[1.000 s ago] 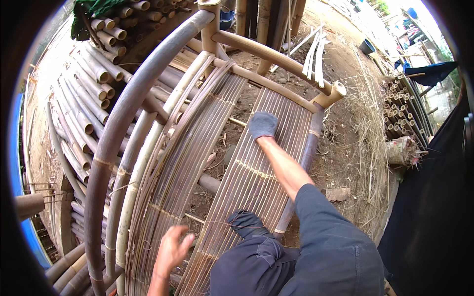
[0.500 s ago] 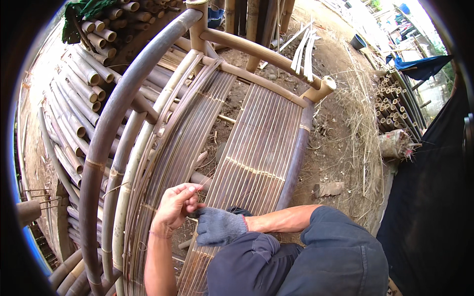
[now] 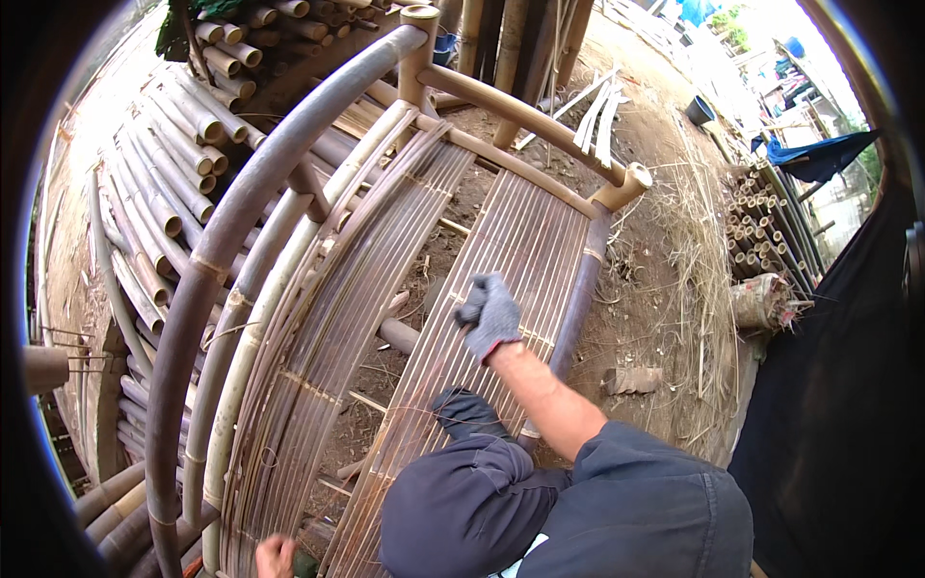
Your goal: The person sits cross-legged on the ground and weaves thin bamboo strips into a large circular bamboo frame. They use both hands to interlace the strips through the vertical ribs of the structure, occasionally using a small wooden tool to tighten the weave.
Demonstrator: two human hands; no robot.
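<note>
A bamboo bench (image 3: pixel 525 260) lies before me, its seat made of thin slats in two bands with a gap between them. My right hand (image 3: pixel 489 313), in a grey knit glove, is closed in a fist above the right band of slats; what it holds, if anything, is hidden. At the bottom edge my bare left hand (image 3: pixel 277 556) shows only in part beside the left slat band (image 3: pixel 318 356), its fingers curled. Whatever those fingers grip cannot be made out. A thin reddish strand (image 3: pixel 453 421) curves across my dark-clad leg and the slats.
Round bamboo poles (image 3: pixel 159 197) are piled on the left behind the curved bench rail (image 3: pixel 207 250). More cut bamboo (image 3: pixel 756 226) is stacked at the right, near a black cloth (image 3: pixel 819 414). Pale strips (image 3: pixel 599 120) and a dark bucket (image 3: pixel 700 111) are on the dirt beyond.
My hands were together over the gap between the slat bands. The right hand has moved forward and right, while the left has drawn back to the bottom edge. The view has shifted slightly.
</note>
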